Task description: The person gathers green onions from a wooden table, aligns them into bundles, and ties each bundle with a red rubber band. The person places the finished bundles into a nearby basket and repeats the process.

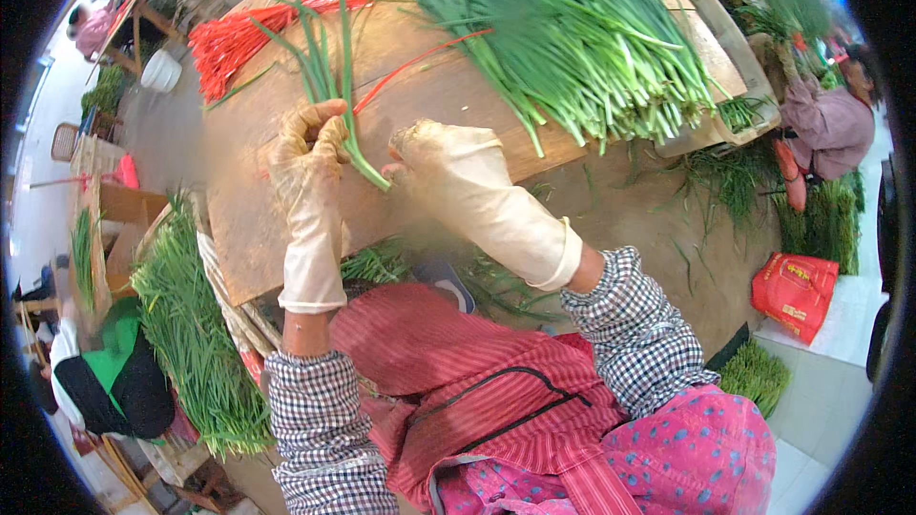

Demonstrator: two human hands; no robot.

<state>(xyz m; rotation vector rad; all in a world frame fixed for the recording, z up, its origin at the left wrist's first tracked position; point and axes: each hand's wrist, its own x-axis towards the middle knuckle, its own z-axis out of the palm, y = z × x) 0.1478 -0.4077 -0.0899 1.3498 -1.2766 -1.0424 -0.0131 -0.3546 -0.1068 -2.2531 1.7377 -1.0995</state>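
My left hand (309,146), in a worn cream rubber glove, grips a few green allium stalks (366,170) that look like garlic chives. Their leaves fan out toward the far side of the wooden table, and the pale cut end points toward my right hand (465,172). That hand wears a matching glove, its fingers curled and bare tips showing through, just right of the stalk end. Whether anything sits between those fingers is hidden. A large heap of the same greens (572,50) lies beyond it, and one red plastic tie (408,66) rests between heap and stalks.
A bundle of red plastic ties (240,43) lies on the wooden table (250,229) at far left. A plastic crate (758,118) stands at its right. More greens (193,343) are stacked at left. Other people sit at both sides; a red bag (794,293) is at right.
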